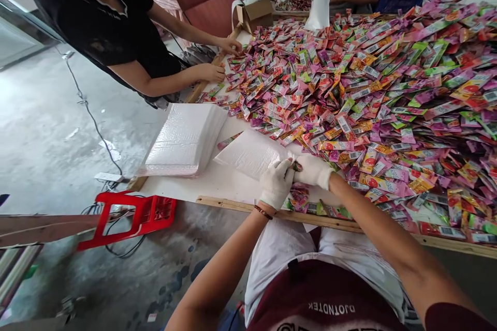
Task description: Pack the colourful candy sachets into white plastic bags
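A flat, whitish plastic bag (250,152) lies on the table in front of me, its mouth towards my hands. My left hand (276,184), in a white glove, is closed on the bag's near right end. Touching it, my gloved right hand (313,170) is closed at the mouth of the bag. A small dark patch shows between the fingers of both hands, but I cannot tell what it is. Just right of the hands spreads a big heap of colourful stick packets (349,93). A thick stack of the same whitish bags (178,137) lies to the left.
A wooden strip (229,204) edges the table. At the left, a co-worker's hands (213,72) touch the heap. Across the table another person holds a white bag (319,8). A cardboard box (256,14) stands at the back, a red plastic stool (128,222) on the floor.
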`<state>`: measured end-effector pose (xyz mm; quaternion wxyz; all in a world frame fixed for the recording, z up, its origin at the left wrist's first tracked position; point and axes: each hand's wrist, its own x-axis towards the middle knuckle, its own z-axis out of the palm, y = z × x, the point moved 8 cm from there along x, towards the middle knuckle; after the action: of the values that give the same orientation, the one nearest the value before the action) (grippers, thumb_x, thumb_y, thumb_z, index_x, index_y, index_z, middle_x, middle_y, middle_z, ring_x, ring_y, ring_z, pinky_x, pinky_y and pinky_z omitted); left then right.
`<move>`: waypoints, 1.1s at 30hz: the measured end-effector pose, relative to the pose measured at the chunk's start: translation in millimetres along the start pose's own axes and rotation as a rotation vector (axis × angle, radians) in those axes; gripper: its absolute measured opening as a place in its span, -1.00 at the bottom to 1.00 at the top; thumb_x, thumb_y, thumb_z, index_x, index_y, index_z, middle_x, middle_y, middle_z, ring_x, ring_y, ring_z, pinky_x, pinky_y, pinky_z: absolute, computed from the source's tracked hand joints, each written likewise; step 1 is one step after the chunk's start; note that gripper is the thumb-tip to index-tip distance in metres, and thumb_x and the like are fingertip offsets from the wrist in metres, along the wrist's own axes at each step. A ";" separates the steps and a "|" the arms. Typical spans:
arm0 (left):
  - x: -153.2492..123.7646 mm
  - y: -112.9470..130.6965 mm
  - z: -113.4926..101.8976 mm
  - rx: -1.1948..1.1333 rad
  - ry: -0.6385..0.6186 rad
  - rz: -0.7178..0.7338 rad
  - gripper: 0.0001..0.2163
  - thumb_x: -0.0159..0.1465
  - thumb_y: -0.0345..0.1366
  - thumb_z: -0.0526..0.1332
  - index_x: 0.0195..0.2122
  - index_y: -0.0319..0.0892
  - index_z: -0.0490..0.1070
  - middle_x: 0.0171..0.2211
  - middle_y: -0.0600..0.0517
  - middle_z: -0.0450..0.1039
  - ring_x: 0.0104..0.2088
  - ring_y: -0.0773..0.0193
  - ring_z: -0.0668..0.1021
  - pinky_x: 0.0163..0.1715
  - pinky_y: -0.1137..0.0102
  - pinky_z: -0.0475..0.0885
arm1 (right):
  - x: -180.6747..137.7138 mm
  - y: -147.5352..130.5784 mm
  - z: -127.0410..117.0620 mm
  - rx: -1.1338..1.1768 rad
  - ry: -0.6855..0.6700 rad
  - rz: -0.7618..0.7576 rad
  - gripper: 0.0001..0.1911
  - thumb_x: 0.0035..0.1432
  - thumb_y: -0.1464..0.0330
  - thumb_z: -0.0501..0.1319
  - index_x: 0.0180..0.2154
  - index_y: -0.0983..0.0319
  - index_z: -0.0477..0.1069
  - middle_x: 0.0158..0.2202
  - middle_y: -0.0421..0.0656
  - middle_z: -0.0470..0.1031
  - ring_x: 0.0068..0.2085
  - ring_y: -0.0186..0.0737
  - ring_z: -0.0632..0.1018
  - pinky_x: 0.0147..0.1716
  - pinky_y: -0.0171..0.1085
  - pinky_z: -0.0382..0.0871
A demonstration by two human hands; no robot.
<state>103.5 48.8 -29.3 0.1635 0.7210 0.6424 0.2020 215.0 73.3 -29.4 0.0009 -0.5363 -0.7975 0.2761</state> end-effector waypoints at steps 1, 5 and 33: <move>0.2 -1.4 1.2 -0.014 -0.006 -0.005 -0.68 0.37 -0.22 0.08 0.06 -0.07 0.50 -0.13 -0.06 0.57 -0.19 0.18 0.59 -0.25 0.38 0.37 | -6.4 3.6 0.2 0.052 0.041 -0.044 -0.56 0.19 0.22 0.21 0.08 0.21 0.43 0.02 -0.01 0.55 0.00 -0.03 0.56 -0.02 -0.22 0.38; 3.3 6.7 5.6 -0.082 -0.024 0.035 -0.73 0.33 -0.28 0.08 -0.08 -0.11 0.56 -0.21 -0.06 0.58 -0.22 0.20 0.57 -0.27 0.40 0.35 | -18.8 6.9 7.1 0.064 0.204 -0.017 -0.57 0.26 0.32 0.10 0.14 0.29 0.34 0.14 0.06 0.44 0.11 -0.06 0.48 0.08 -0.20 0.33; 67.8 51.4 -172.0 -0.692 -0.010 -0.073 -0.85 0.04 -0.36 0.27 -0.62 -0.20 0.34 -0.78 0.16 0.27 -0.77 0.47 0.30 -0.76 0.57 0.10 | -36.9 -12.5 -185.0 0.897 0.307 -0.032 -0.61 0.03 0.24 0.33 -0.68 0.23 0.26 -0.82 -0.37 0.07 -0.77 -0.54 0.06 -0.80 -0.45 -0.11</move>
<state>67.7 105.8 150.5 0.4087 0.6004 0.5602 0.3983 275.1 119.6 143.8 0.3543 -0.5055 -0.5984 0.5108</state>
